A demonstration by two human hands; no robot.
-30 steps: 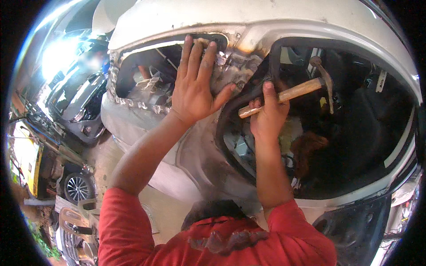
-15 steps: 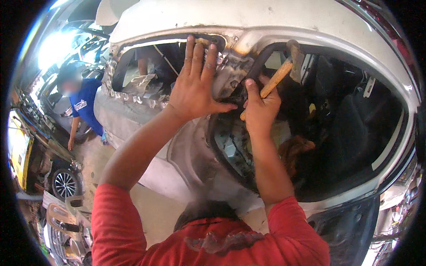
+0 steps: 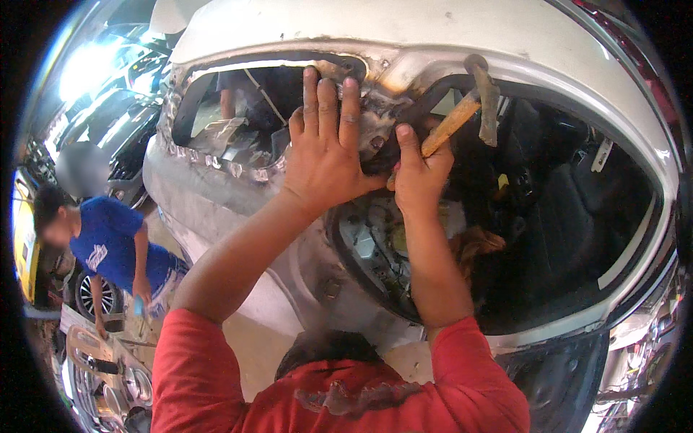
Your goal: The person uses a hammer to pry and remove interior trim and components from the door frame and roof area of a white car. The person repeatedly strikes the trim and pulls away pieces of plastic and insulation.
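Observation:
My right hand (image 3: 422, 169) is wrapped round the worn wooden handle of a hammer (image 3: 455, 123). Its dark metal head points up and away, in front of the door opening of a pale car body (image 3: 303, 32). My left hand (image 3: 325, 144) lies with its fingers stretched out at the rear corner of the side window opening (image 3: 198, 119), its thumb close to my right hand. Between the two openings, the bare metal pillar (image 3: 379, 130) is rough and scorched, with part of it hidden behind my hands.
A jagged, cut metal edge (image 3: 216, 160) runs below the side window. Dark seats (image 3: 556, 195) show inside the car. To the left stands a person in a blue shirt (image 3: 108, 234), near a wheel (image 3: 101, 296) and a plastic chair (image 3: 90, 350).
The person in blue has come nearer on the left, and another head shows beside them. My hands stay at the pillar; the hammer head has tilted slightly.

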